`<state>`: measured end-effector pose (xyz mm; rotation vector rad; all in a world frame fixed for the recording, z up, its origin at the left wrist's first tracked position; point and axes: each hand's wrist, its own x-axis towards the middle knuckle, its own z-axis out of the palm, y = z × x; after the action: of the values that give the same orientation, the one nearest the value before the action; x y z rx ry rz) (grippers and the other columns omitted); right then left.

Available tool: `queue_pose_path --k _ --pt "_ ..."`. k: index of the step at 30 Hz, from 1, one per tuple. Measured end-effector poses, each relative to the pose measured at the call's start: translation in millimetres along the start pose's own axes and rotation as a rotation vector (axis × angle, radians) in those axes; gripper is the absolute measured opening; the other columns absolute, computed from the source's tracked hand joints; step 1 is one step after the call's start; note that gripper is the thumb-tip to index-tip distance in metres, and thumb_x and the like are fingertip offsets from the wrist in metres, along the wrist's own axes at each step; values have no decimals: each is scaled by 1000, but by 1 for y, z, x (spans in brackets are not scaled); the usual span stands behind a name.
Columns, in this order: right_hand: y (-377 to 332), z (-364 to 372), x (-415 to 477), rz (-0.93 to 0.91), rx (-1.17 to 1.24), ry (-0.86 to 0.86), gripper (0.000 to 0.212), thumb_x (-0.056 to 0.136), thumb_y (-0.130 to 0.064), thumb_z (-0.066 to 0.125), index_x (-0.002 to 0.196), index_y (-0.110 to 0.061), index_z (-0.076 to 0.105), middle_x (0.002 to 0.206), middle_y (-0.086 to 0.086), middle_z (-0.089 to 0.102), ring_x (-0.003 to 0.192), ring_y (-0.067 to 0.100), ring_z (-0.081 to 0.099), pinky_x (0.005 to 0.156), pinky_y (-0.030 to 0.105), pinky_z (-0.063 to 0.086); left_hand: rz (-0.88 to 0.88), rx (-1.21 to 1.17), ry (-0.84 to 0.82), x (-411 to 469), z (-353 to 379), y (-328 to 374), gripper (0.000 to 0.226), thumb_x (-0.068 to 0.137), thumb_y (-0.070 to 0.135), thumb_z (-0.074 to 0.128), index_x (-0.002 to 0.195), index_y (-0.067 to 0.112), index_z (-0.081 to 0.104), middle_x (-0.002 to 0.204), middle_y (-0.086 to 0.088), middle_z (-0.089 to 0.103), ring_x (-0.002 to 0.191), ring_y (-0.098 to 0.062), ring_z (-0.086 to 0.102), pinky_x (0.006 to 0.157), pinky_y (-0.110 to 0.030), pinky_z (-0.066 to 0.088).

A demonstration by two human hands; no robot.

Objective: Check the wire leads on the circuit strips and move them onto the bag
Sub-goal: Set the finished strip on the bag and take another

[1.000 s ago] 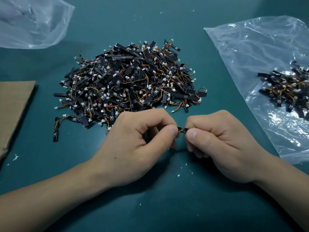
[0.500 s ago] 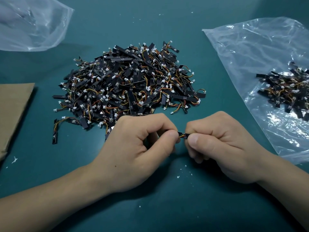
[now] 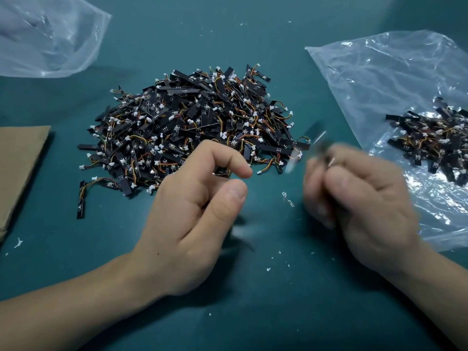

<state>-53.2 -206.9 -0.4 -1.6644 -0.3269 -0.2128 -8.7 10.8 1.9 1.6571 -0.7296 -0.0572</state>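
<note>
- Head view: a heap of circuit strips point(image 3: 192, 127) lies on the teal surface point(image 3: 253, 300), just beyond the hands. They are short black strips, each with thin orange, yellow and red wire leads ending in a small white plug.
- One stray strip point(image 3: 81, 198) lies alone at the heap's near left edge.
- A smaller batch of strips point(image 3: 430, 145) sits on the clear bag point(image 3: 374, 79), which is spread flat at the right.
- Left hand point(image 3: 200, 214): fingers loosely curled, thumb and forefinger apart, holding nothing.
- Right hand point(image 3: 364, 196): blurred, with its fingers bunched together. It pinches a dark, smeared circuit strip point(image 3: 319, 141) that pokes out up-left, between the heap and the bag.
- A second clear bag point(image 3: 50, 39) lies at far left, and brown cardboard point(image 3: 20, 168) at the left edge.
- White flecks point(image 3: 268, 269) dot the surface.
</note>
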Motion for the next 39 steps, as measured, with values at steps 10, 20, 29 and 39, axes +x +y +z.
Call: queue_pose_path --k 10,20,29,39 --pt "4 7 3 137 -282 36 19 101 -27 57 94 -27 75 57 0 58 47 7 47 51 17 38 94 329 -69 -2 0 4 6 92 18 55 95 19 61 57 6 46 50 -9 42 52 -18 31" --pt "6 13 6 270 -1097 28 53 90 -44 52 137 -21 60 152 -5 48 146 16 37 117 32 19 218 920 -392 -9 10 8 18 93 32 52 102 22 64 109 5 59 94 -24 54 77 -44 42" --pt "8 10 6 145 -856 178 50 94 -23 56 144 -15 56 146 -9 48 137 9 45 116 29 32 48 799 -316 10 -5 -11 23 93 34 54 113 24 58 123 7 51 114 -18 48 102 -38 39" --pt "8 8 6 -33 -605 281 32 94 5 67 92 -28 70 98 -12 72 88 14 67 76 26 51 65 558 -135 9 -9 -11 59 91 32 56 147 22 37 134 16 53 117 -11 53 99 -13 33"
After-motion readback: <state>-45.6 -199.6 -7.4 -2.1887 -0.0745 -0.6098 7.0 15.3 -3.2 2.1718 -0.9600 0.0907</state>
